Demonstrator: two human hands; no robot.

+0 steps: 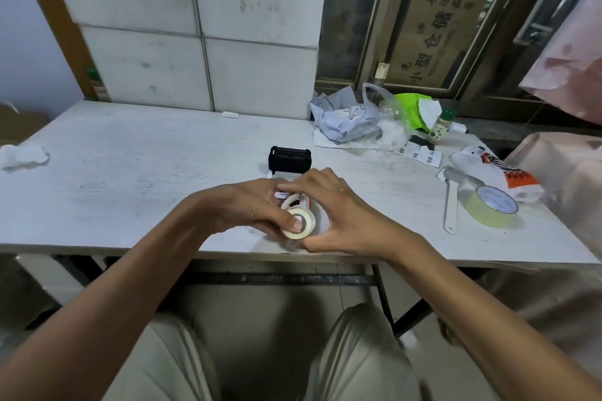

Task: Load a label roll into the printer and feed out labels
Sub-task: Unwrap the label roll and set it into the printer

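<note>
One label roll (298, 224), cream, small, held at centre frame just above the near table edge. Judged light, its paper windings soft and liable to loosen; best taken by the flat sides or through the core. Left hand (247, 205): fingers closed on the roll, thumb at the core. Right hand (338, 215): fingers curled round the roll's far side, thumb beneath. A loose paper tail appears to rise from it.

Printer (290, 161): black lid open, just behind the hands, body mostly hidden by them.

Table (130, 156): white. Right of frame, well apart: tape roll (495, 208), white strip tool (451, 205), printed packet (498, 172), small bottle (441, 125), plastic bags (358, 117). Left edge: crumpled tissue (22, 155). Nothing lies between roll and printer.
</note>
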